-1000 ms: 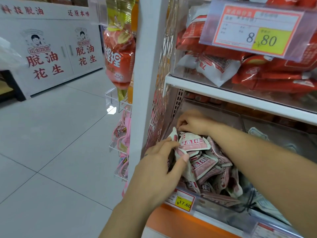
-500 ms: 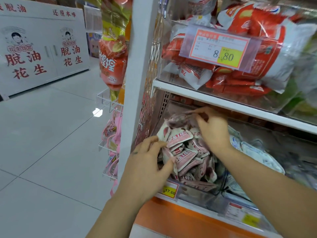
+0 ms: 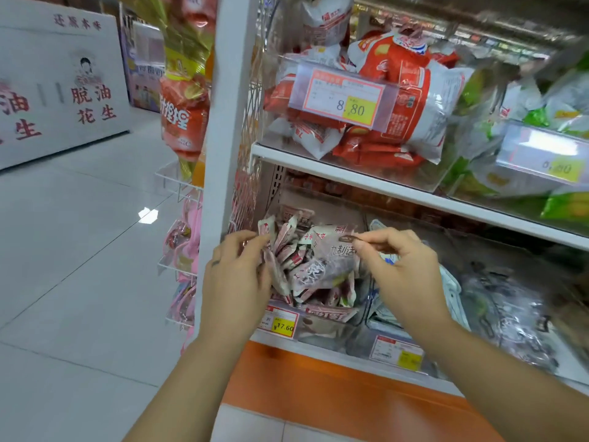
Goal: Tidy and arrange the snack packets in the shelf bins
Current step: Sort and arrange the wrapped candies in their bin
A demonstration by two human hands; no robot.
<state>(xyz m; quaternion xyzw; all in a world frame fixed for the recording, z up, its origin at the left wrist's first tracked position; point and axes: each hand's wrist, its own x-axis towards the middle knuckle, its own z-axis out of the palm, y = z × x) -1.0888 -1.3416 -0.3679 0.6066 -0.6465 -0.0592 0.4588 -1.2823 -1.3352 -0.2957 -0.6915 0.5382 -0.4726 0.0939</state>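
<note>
Small packets (image 3: 296, 260) piled in lower bin (image 3: 325, 336), leftmost on shelf, just right of shelf post (image 3: 223, 122). Bigger packet (image 3: 331, 260) on top of pile; R hand (image 3: 404, 272) pinches its right end, L hand (image 3: 236, 282) grips pile's left side. Price tag (image 3: 280, 323) on bin front. Next bin (image 3: 452, 368) to right. Upper bin (image 3: 398, 173) w/ large bags (image 3: 411, 100) above. Hanging bags (image 3: 183, 113) left of post.

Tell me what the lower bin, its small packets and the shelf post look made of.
Packets: thin printed film, probably plastic, crinkled and shiny. Bin: clear rigid plastic, perhaps acrylic; contents show through its glossy front. Post: likely white-painted metal, smooth and even.
</note>
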